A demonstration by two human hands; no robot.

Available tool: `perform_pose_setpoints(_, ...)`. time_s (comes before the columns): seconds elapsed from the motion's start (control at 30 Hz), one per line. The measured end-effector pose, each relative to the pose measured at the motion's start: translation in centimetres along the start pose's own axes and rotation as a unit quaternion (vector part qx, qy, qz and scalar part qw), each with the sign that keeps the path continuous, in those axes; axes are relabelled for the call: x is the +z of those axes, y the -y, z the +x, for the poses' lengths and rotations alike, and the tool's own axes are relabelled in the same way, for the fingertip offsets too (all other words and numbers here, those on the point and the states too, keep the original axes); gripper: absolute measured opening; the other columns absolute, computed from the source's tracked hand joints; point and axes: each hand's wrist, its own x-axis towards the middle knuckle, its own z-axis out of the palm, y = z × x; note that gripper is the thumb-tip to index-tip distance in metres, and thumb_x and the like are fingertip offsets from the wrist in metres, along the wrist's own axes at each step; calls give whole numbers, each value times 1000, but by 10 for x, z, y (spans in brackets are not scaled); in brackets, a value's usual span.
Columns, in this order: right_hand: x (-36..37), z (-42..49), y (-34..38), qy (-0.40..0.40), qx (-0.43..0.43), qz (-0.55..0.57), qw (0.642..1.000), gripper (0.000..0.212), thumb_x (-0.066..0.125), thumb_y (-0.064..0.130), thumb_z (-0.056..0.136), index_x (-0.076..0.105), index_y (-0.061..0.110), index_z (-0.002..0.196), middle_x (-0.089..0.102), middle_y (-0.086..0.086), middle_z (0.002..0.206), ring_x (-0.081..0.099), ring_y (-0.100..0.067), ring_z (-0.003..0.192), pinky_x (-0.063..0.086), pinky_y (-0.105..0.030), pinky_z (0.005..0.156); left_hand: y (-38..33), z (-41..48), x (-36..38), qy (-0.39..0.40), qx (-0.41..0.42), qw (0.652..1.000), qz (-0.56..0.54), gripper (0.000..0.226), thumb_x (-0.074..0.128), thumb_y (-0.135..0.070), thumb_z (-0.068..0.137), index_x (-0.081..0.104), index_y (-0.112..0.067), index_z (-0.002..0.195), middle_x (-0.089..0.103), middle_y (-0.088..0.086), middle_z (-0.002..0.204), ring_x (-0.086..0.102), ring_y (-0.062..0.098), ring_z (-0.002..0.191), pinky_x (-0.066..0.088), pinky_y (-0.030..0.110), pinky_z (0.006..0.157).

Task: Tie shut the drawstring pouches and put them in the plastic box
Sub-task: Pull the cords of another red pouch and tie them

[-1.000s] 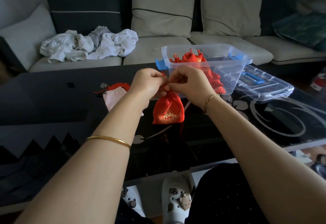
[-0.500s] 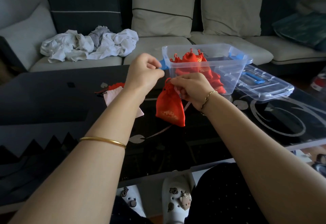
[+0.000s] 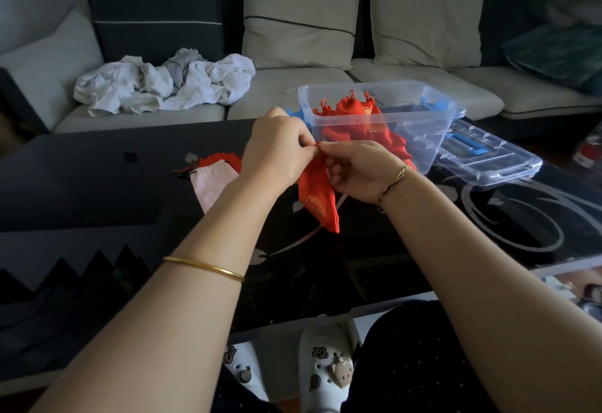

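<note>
A red drawstring pouch with gold print (image 3: 321, 202) hangs tilted above the black table, held at its gathered neck. My left hand (image 3: 277, 149) pinches the string at the top of the neck. My right hand (image 3: 361, 168) grips the neck from the right, fingers curled around it. Just behind my hands stands the clear plastic box (image 3: 420, 126), holding several tied red pouches (image 3: 355, 113). To the left on the table lie a pale pink pouch (image 3: 208, 184) and part of a red pouch (image 3: 218, 160) behind it.
The box's clear lid with a blue handle (image 3: 482, 158) lies on the table right of the box. The glossy black table (image 3: 97, 184) has its near edge above my white clogs (image 3: 329, 367). A sofa with crumpled white clothes (image 3: 163, 83) stands behind.
My left hand, raised and pulling the string away half a second ago, has come back down to the pouch neck beside my right hand. The pouch has tilted and dropped slightly.
</note>
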Motion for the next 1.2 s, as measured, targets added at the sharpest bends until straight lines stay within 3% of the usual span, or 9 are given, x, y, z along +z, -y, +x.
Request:
perform_pose_setpoints(0.1,-5,3,1,-16,-69,-52,996,15,56,3,90,59,5,75,47,-7,66,41,-11,56,41,-19,52,0,2,0,3,-21,1000,-3,14,61,-16,86,68,-4,85,54,8,97,57,24,85,48,34,77)
perform_pose_setpoints(0.23,-24,11,1,-143,-171,-275,935,10,63,8,86,66,11,76,63,-3,77,61,-18,72,57,-37,73,-1,6,-5,56,-88,993,-55,17,45,-12,93,57,1,91,49,3,74,43,15,64,34,27,56)
perform_pose_setpoints(0.33,-24,15,-7,-172,-209,-311,911,11,61,9,87,67,12,78,58,6,68,53,-7,63,49,-22,61,-6,6,-1,104,-137,978,-118,17,41,-12,93,52,-6,81,51,6,75,49,18,70,45,32,67)
perform_pose_setpoints(0.5,-20,8,-21,-57,-153,-224,961,15,47,26,96,60,18,95,62,1,85,57,-12,75,51,-31,71,-4,10,6,94,-263,912,-300,21,45,-15,91,52,-14,71,53,3,72,50,14,66,44,30,64)
perform_pose_setpoints(0.63,-25,6,-36,11,-139,-297,945,52,69,31,82,46,15,126,60,0,114,60,-13,103,52,-35,91,-10,13,7,90,-288,872,-386,25,44,-12,92,53,-13,69,51,-1,64,47,10,57,40,23,53)
perform_pose_setpoints(0.73,-31,9,-40,-90,-180,-403,893,49,74,23,77,51,11,118,58,2,103,57,-12,93,48,-26,83,-16,16,7,86,-297,832,-460,27,43,-9,92,51,-12,67,48,0,61,44,9,54,37,19,47)
perform_pose_setpoints(0.87,-45,4,-29,-176,-231,-417,862,31,73,25,77,62,9,102,65,-3,98,61,-20,91,51,-36,83,-19,20,4,78,-312,797,-511,25,46,-11,93,55,-13,70,52,-2,60,46,7,52,38,16,41)
perform_pose_setpoints(1.03,-50,-4,17,-196,-252,-392,863,20,66,23,83,68,8,96,67,-4,90,64,-20,82,55,-34,76,-21,35,-2,19,-319,792,-521,19,49,-13,92,58,-13,74,56,-2,66,52,7,56,42,18,52)
perform_pose_setpoints(1.2,-44,44,91,-279,-273,-404,827,25,63,23,83,69,1,92,57,-7,78,51,-18,75,39,-26,63,-8,57,6,-7,-379,802,-462,15,49,-7,90,55,-11,76,53,1,68,51,10,62,44,21,58)
